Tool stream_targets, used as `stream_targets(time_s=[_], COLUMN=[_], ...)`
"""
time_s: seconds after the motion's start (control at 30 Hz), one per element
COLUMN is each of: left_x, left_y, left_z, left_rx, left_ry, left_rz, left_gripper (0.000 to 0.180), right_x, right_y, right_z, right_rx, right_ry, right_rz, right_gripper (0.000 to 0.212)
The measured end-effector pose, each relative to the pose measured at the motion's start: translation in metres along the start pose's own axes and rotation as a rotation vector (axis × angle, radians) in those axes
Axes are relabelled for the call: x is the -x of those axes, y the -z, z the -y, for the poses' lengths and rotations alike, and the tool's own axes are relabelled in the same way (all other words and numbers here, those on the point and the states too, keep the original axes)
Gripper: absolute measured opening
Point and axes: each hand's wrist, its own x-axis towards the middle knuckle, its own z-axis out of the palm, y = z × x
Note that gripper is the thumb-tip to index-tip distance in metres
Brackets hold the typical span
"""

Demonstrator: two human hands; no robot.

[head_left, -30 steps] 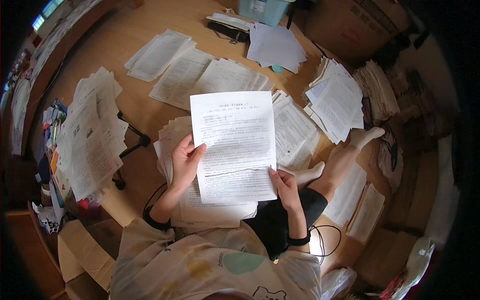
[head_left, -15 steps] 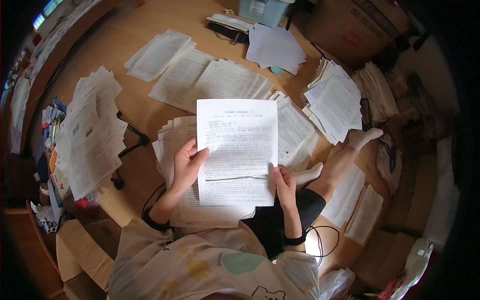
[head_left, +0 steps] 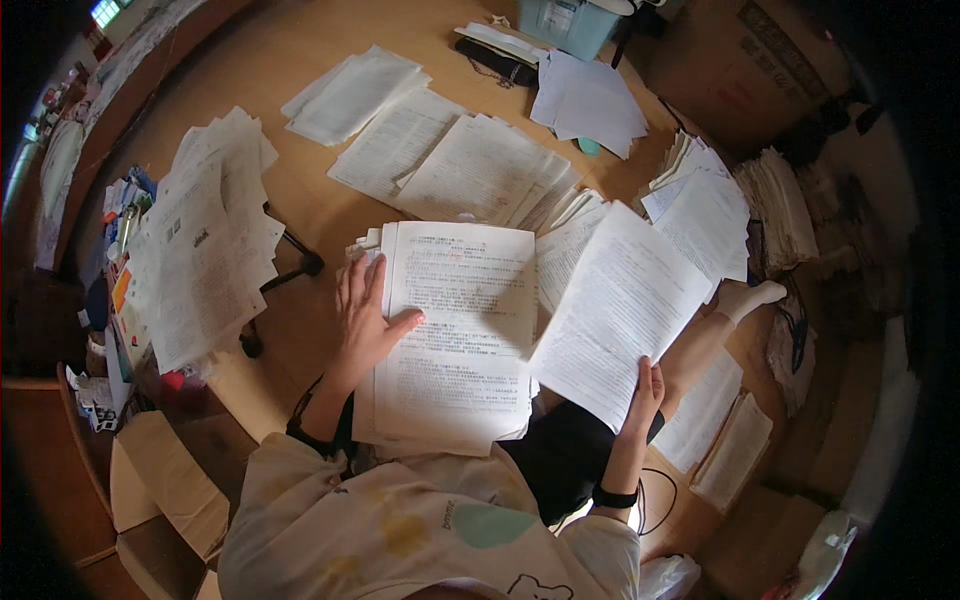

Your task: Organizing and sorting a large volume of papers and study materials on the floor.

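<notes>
A stack of printed papers (head_left: 450, 340) lies on and in front of my lap. My left hand (head_left: 362, 318) rests on its left edge with fingers spread and the thumb on the top page. To the right, my right hand (head_left: 647, 392) pinches the lower right edge of a printed sheet (head_left: 620, 310), with the thumb on top. That sheet is raised and tilted, its lower left corner close to the stack's right side. Part of another pile of papers (head_left: 563, 250) shows behind it.
Spread papers (head_left: 480, 165) lie on the wooden floor ahead. A tall heap of sheets (head_left: 205, 250) stands at the left, more papers (head_left: 700, 225) at the right. A blue bin (head_left: 565, 28) and large cardboard box (head_left: 740, 75) are at the back. An opened carton (head_left: 165, 480) sits lower left.
My left hand has let go of the sheet and now lies on the stack. My right hand has carried the sheet to the right, uncovering the stack. The view has shifted slightly.
</notes>
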Motion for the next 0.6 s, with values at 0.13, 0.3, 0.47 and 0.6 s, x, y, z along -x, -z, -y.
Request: stream_targets(time_s=[0.13,0.3,0.47,0.6], left_x=[-0.001,-0.014,-0.027,-0.037], left_y=[-0.010,-0.014,-0.012,-0.013], left_z=[0.011,0.014,0.018,0.019], left_rx=[0.054,0.119,0.231,0.218], left_ry=[-0.014,-0.024,0.070,0.133], left_rz=[-0.025,-0.020,0.033,0.058], left_gripper=[0.073,0.069,0.062,0.062], right_x=[0.001,0.004,0.008,0.009], right_y=[0.008,0.004,-0.004,-0.005], right_z=[-0.003,-0.003,0.002,0.002], right_rx=[-0.075,-0.123,-0.212,-0.230], right_ry=[-0.027,-0.037,-0.076,-0.070], right_rz=[-0.078,-0.097,-0.027,-0.015], right_gripper=[0.017,0.017,0.018,0.018])
